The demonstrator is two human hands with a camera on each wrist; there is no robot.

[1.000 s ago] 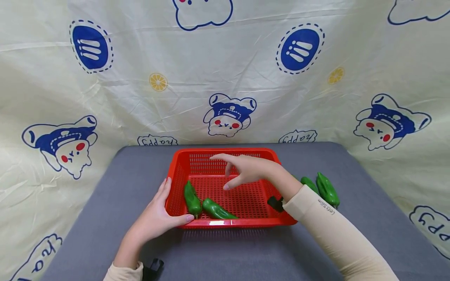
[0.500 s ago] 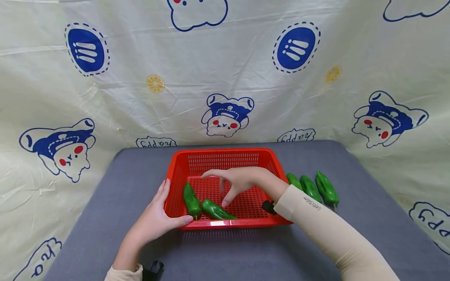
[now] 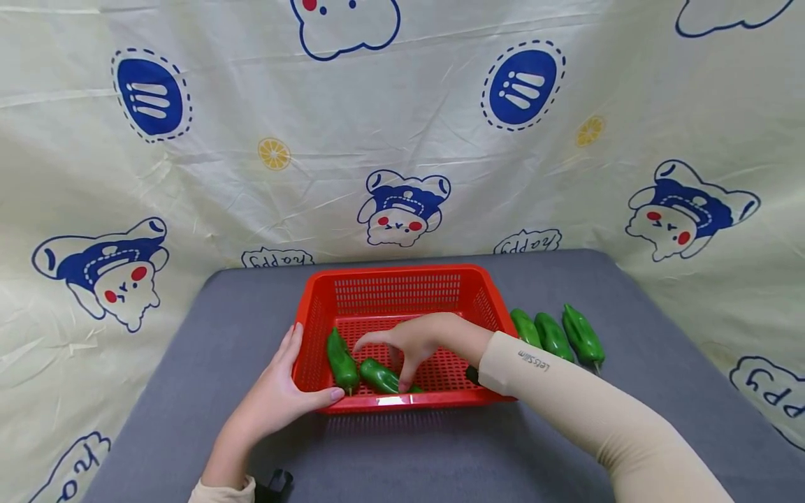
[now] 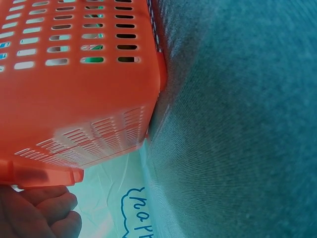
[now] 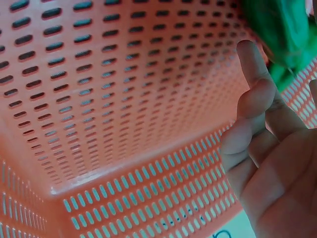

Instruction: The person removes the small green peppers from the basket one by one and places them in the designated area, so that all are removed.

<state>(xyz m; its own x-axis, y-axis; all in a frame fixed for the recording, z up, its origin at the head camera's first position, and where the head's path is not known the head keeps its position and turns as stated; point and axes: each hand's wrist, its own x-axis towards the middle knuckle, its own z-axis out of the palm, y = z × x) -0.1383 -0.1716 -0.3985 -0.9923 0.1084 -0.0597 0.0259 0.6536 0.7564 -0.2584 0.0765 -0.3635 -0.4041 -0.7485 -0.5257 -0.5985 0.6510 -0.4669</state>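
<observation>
A red plastic basket (image 3: 402, 270) with slotted walls stands on the table. At its front left corner my left hand (image 3: 277, 395) holds the rim, thumb over the front edge. The left wrist view has its fingers (image 4: 54, 208) bent against the rim from outside. Inside the basket, one green pepper (image 3: 342, 360) lies along the left wall, and another green pepper (image 3: 377, 376) slants beside it. My right hand (image 3: 418, 342) reaches low over this second pepper, thumb and forefinger spread apart on either side of it. The right wrist view shows green pepper (image 5: 277, 29) just beyond the fingertips.
Right of the basket, green peppers lie side by side: one near the wall (image 3: 525, 327), a middle pepper (image 3: 553, 337) and an outer pepper (image 3: 583, 335). The grey tabletop (image 3: 402, 461) runs back to a printed cloth (image 3: 339, 202) hanging behind it.
My right hand has come down and toward the front of the basket, from above its middle to the slanted pepper. The left hand stays at the corner.
</observation>
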